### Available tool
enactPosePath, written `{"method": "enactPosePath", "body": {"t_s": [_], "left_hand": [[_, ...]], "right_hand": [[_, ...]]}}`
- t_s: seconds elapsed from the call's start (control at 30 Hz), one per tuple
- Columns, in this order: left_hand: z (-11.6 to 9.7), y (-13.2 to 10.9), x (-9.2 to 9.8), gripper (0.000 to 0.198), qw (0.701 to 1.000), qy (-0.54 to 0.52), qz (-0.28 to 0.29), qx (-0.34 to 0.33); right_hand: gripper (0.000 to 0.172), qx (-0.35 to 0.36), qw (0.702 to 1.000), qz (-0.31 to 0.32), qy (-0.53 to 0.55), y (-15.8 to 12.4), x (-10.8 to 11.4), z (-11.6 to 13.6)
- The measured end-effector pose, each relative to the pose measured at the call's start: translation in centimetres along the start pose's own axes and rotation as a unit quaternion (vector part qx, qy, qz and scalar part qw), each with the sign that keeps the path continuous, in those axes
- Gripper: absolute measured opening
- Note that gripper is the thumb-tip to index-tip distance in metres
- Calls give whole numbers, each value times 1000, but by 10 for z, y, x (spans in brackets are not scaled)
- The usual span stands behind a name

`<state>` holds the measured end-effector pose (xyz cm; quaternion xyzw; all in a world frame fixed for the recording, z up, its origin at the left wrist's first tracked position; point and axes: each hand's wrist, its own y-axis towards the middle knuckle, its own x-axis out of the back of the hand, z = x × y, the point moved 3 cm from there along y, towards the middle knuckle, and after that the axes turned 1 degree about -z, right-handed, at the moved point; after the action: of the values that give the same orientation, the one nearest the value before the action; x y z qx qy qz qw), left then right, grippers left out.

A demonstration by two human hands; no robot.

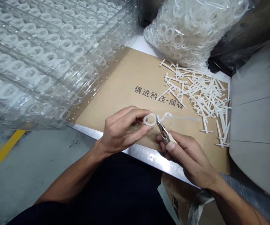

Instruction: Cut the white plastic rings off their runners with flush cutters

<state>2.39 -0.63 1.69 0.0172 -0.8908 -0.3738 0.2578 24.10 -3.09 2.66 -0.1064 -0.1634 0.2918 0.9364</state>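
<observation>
Between thumb and fingers, my left hand pinches a white translucent plastic ring above the cardboard. A thin curved sprue runs off to the right from the ring's side. My right hand is closed around a pair of nippers with pale handles. The nippers' jaw tips meet the plastic where ring and sprue join; whether the blades are fully closed is too small to tell.
A pile of cut white sprues lies on the cardboard sheet at right. Behind it stands a clear bag of rings. Stacked clear trays of rings fill the left. A metal table edge runs in front.
</observation>
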Motion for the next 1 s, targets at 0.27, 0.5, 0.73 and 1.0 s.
{"method": "enactPosePath", "body": {"t_s": [0.27,0.5,0.73,1.0], "left_hand": [[2,-1,-2,18,1000,-12,-1,3],[5,-5,-2,22,999,-45,7,18],[6,-5,1,28,999,-35,-30,0],[4,-3,3,24,999,-24,-39,3]], "right_hand": [[39,17,999,2,-39,1,-4,3],[41,-15,1000,-22,-3,4,-4,-7],[43,-37,995,-21,92,6,-1,-12],[42,-33,994,-14,104,6,0,-11]]}}
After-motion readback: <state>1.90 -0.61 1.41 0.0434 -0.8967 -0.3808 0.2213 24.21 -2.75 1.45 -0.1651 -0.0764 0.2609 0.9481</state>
